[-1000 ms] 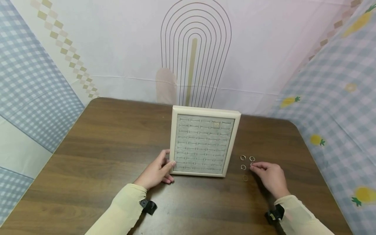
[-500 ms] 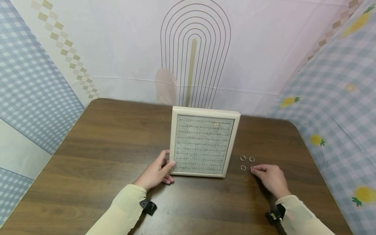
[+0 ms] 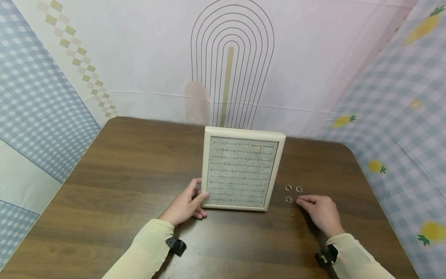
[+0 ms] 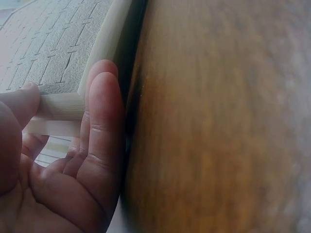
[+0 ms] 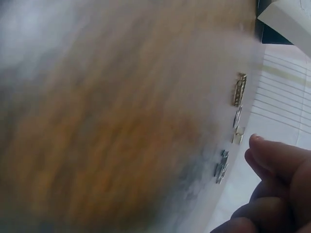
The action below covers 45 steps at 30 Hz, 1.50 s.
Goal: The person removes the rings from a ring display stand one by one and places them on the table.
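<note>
Four rings [image 3: 289, 199]: right of tray [image 3: 209, 170] (no writing readable)
Left hand [image 3: 184, 204]: grips tray's corner
Right hand [image 3: 322, 212]: relaxed, beside rings

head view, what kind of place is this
Likely a makeshift recording booth, not a shop: patterned cloth backdrops hang round a dark wooden table bearing only a ring display tray and loose rings.

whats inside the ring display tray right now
The ring display tray holds rows of grey slots, nearly all bare. One small ring sits in the top row, toward the right. The left hand covers only the frame's near left corner, so little is hidden.
</note>
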Available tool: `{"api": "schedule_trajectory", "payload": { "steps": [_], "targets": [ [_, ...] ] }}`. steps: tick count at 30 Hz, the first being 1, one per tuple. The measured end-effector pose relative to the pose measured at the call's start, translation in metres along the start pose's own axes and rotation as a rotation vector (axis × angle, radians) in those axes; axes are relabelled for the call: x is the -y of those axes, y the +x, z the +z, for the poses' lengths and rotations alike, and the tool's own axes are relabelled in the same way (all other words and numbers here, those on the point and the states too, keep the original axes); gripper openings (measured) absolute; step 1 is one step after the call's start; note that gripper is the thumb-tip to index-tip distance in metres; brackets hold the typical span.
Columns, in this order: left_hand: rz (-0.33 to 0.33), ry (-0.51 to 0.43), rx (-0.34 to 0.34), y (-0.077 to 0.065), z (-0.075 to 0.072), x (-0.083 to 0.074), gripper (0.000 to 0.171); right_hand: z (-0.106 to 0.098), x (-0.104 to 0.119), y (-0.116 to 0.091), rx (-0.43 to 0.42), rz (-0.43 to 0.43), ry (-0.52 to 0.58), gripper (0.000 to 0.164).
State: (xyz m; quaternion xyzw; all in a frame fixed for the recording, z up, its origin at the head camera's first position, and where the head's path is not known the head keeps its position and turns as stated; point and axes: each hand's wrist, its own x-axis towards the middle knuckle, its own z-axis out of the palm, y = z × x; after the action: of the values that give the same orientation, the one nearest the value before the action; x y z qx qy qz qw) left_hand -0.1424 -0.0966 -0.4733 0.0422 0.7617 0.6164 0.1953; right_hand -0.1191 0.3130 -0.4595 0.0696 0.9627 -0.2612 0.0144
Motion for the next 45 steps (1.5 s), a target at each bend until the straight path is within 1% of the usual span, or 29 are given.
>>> {"api": "schedule_trajectory", "payload": {
  "steps": [5, 12, 17, 21, 30, 37, 40, 45],
  "targets": [
    [0.002, -0.006, 0.002, 0.0, 0.0, 0.0, 0.051, -0.001, 0.011, -0.001, -0.035, -0.019, 0.04, 0.028],
    [0.009, -0.008, 0.005, 0.0, 0.0, 0.0, 0.05, -0.004, 0.032, -0.001, -0.147, -0.071, 0.106, 0.026],
    [0.009, -0.013, 0.009, 0.0, 0.0, 0.0, 0.05, -0.006, 0.051, -0.001, -0.184, -0.094, 0.165, 0.028],
    [0.007, -0.016, 0.013, -0.001, 0.0, 0.0, 0.049, -0.008, 0.065, -0.002, -0.204, -0.111, 0.191, 0.026],
    [0.011, -0.017, 0.014, -0.001, -0.001, -0.001, 0.048, -0.01, 0.096, 0.007, -0.259, -0.163, 0.249, 0.023],
    [0.008, -0.016, 0.015, 0.0, 0.0, -0.001, 0.049, -0.016, 0.114, 0.011, -0.351, -0.202, 0.313, 0.017],
    [0.003, -0.016, 0.011, 0.0, 0.0, -0.001, 0.05, -0.018, 0.119, 0.012, -0.365, -0.219, 0.307, 0.016],
    [0.003, -0.016, 0.008, 0.001, -0.001, 0.0, 0.05, -0.02, 0.13, 0.015, -0.356, -0.249, 0.31, 0.016]
  ]
}}
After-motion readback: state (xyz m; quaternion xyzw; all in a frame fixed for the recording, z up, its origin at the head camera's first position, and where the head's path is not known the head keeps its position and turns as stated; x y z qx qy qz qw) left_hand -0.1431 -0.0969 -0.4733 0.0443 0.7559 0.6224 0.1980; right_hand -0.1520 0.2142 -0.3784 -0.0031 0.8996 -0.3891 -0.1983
